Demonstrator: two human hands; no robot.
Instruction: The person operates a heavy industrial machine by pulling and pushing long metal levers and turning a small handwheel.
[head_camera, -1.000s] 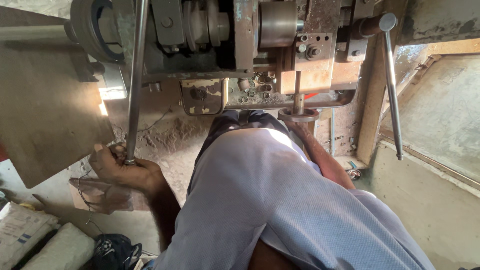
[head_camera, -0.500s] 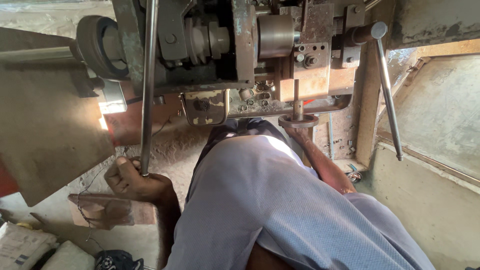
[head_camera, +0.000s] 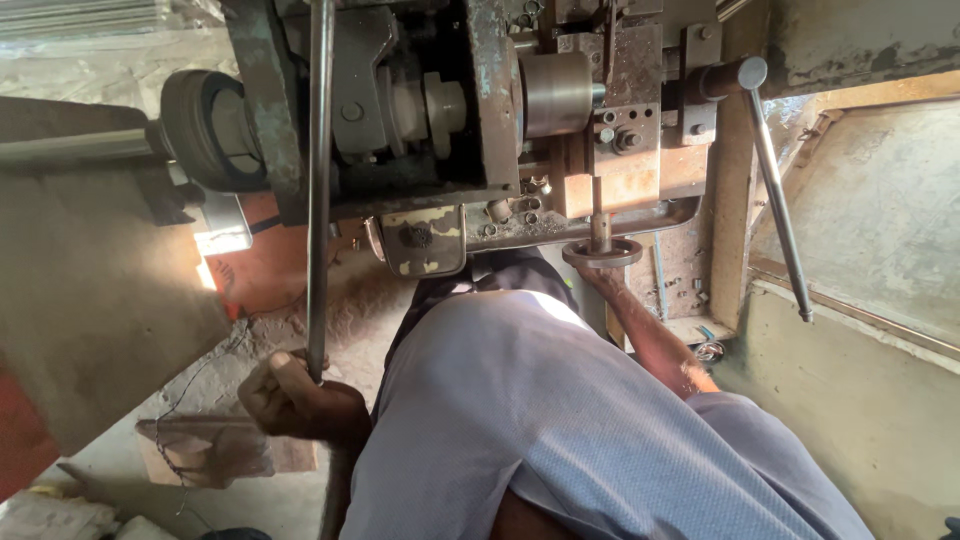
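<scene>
Operator: Status of left hand?

Inspector: Fingers are wrapped tight around the lower end of a long steel lever rod. The rod is round, slim and smooth, dull grey, and runs nearly straight from the hand at near left up past the machine body at the far side.

Operator: Status of right hand?

Inspector: It reaches forward to a small round handwheel below the machine's centre. The hand touches the ring from below; the grip cannot be told, since the fingers are hidden under it. The ring is flat, worn brown metal, mounted on a short upright spindle.

Operator: Machine condition?

Inspector: Cast housing, blocky, with chipped grey-green paint, rust patches and bolt heads. A polished cylindrical chuck sits at far centre. A black rubber-rimmed pulley projects on the left.

Operator: Other items?

Inspector: A second thin steel handle bar hangs at the right, slanted, well apart from both hands. The person's pale blue woven shirt fills the near centre. The dusty concrete floor lies at left, near the rod hand.
</scene>
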